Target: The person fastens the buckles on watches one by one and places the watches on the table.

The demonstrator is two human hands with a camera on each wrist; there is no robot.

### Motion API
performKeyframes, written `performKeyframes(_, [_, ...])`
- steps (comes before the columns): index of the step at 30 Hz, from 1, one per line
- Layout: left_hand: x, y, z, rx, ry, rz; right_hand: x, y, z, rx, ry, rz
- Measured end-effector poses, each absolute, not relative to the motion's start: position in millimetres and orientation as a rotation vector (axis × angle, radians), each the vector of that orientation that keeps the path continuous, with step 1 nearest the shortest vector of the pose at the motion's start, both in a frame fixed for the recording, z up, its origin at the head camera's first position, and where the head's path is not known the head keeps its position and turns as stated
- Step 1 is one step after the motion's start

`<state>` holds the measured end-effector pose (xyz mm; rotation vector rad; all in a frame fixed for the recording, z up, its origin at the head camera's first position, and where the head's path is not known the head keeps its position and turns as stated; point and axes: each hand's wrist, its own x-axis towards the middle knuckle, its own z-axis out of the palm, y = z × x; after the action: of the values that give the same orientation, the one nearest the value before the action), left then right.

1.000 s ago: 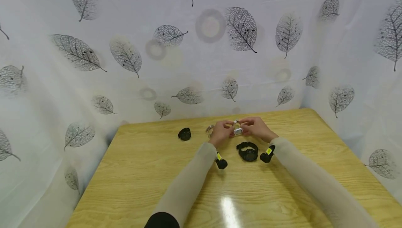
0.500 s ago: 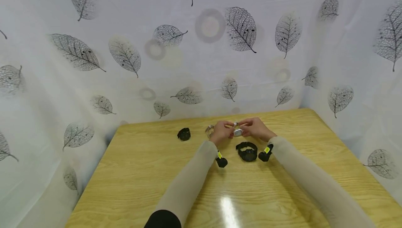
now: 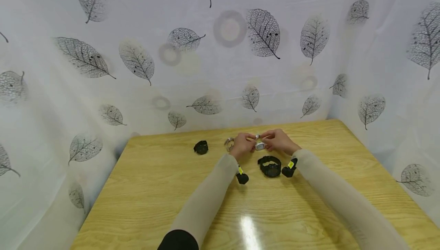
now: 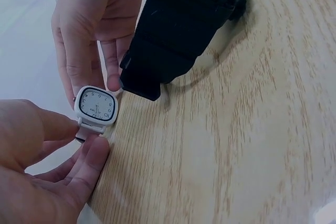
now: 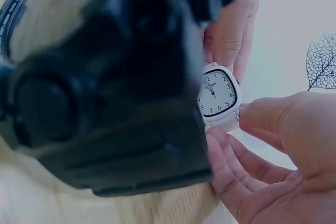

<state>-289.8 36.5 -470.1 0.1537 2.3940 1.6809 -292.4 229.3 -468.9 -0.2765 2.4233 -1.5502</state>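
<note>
A white watch with a rounded square dial is held between my two hands near the table's back edge. My left hand pinches it on one side, thumb and fingers at the strap beside the case, as the left wrist view shows. On the other side my right hand pinches it too, its thumb at the case's edge in the right wrist view. The dial faces towards me. Just in front of the hands lies a black sport watch, its strap looped; it looms large in both wrist views.
To the left of my left hand is a light-strapped watch, partly hidden by that hand. Farther left sits another black watch. A leaf-patterned curtain hangs behind the wooden table.
The white watch has come down slightly towards the table in both hands. My hands have otherwise hardly shifted, and the other watches lie where they were.
</note>
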Motion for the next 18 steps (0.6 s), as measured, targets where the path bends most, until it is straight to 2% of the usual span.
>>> performKeyframes(18, [-284.9,34.2,-468.7,0.219,2.433,1.672,-285.7,230.8,-464.8,-0.312,2.485,-1.507])
